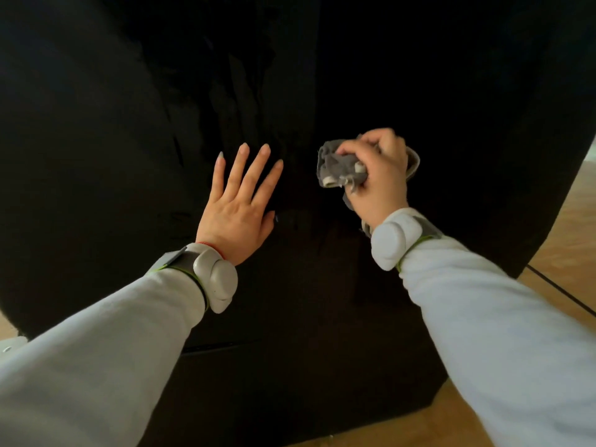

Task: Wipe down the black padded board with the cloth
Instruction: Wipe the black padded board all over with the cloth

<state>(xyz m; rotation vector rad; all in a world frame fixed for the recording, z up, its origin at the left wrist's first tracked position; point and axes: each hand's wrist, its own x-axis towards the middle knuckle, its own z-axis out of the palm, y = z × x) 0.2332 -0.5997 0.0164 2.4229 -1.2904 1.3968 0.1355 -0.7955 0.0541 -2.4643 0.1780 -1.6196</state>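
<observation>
The black padded board point(322, 301) fills most of the view, dark and faintly creased at its middle. My left hand point(238, 204) lies flat on it with straight, spread fingers, left of centre. My right hand point(377, 175) grips a crumpled grey cloth point(338, 167) bunched in its curled fingers, held against or just over the board to the right of the left hand. Part of the cloth sticks out behind the knuckles. Both wrists carry grey bands with pale sensor pods, over light grey sleeves.
Wooden floor point(561, 240) shows at the right and along the bottom right point(419, 427), past the board's edge. A thin black cable point(561, 291) runs across the floor at the right. A sliver of floor shows at the far left edge.
</observation>
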